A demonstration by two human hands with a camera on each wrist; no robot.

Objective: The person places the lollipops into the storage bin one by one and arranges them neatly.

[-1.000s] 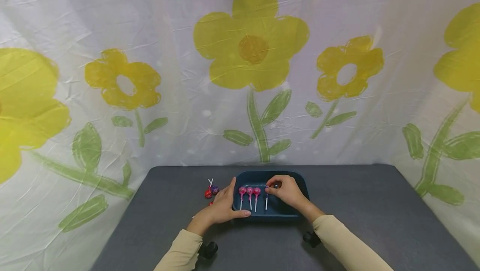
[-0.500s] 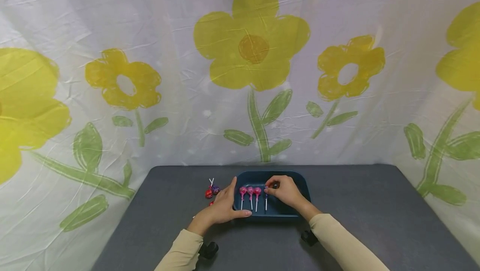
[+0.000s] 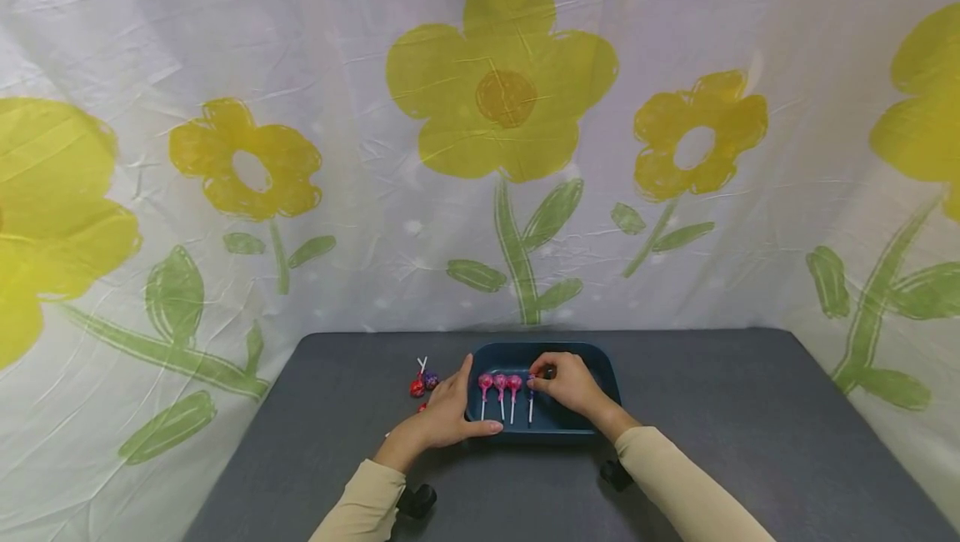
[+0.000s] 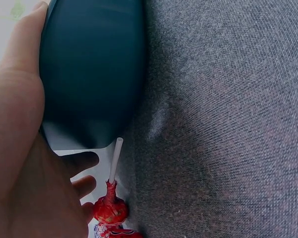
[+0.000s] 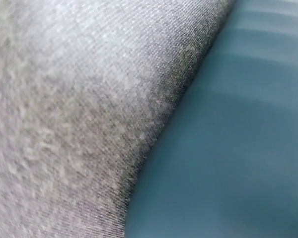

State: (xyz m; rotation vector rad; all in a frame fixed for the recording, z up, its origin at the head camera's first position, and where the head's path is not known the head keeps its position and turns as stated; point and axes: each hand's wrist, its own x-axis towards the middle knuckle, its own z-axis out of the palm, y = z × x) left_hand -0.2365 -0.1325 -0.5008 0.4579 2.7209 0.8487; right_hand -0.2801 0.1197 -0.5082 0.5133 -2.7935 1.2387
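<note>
Inside a dark blue tray (image 3: 566,419), my right hand (image 3: 572,385) pinches a purple lollipop (image 3: 531,396) by its wrapped head, the white stick pointing toward me. To its left, three pink lollipops (image 3: 500,381) lie side by side, sticks the same way. My left hand (image 3: 447,417) rests against the tray's near left corner, fingers stretched along the left side and thumb on the front rim. The left wrist view shows that thumb along the rim, with a red lollipop (image 4: 111,210) on the table past the fingers. The right wrist view holds only the tray's outer wall (image 5: 228,148) and the table.
Left of the tray, partly behind my left hand, lie loose red lollipops (image 3: 417,388) and a purple one (image 3: 431,379). The grey table (image 3: 697,409) backs onto a hanging sheet (image 3: 375,275) printed with yellow flowers.
My right hand has shifted slightly left with the purple lollipop, bringing it nearer the pink ones. My left hand keeps its place on the tray.
</note>
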